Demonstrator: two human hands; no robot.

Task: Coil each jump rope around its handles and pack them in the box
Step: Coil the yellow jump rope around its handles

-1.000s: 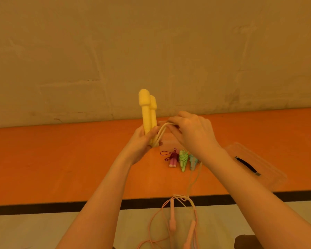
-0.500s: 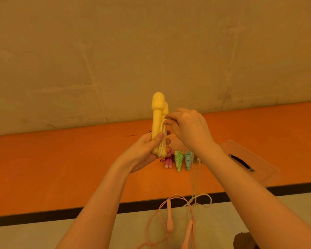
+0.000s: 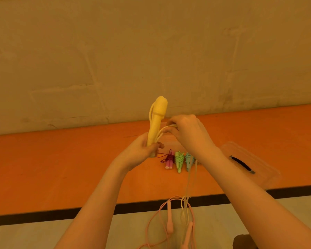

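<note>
Fingers (image 3: 152, 147) of the left hand (image 3: 138, 153) curl around the lower end of the yellow jump rope handles (image 3: 156, 123), held upright above the orange bench (image 3: 61, 168); right hand (image 3: 188, 133) fingers pinch its yellow cord (image 3: 166, 128), which trails down past the bench edge. Behind stands a pale wall (image 3: 151, 51). A clear box lid (image 3: 248, 164) lies on the bench at right; the box itself I cannot make out. Coiled red (image 3: 169, 159), green (image 3: 179, 159) and blue (image 3: 188, 159) ropes lie side by side. A pink jump rope (image 3: 170, 225) sprawls on the floor. Since a second ago, a cord loop has come up beside the handle tops.
</note>
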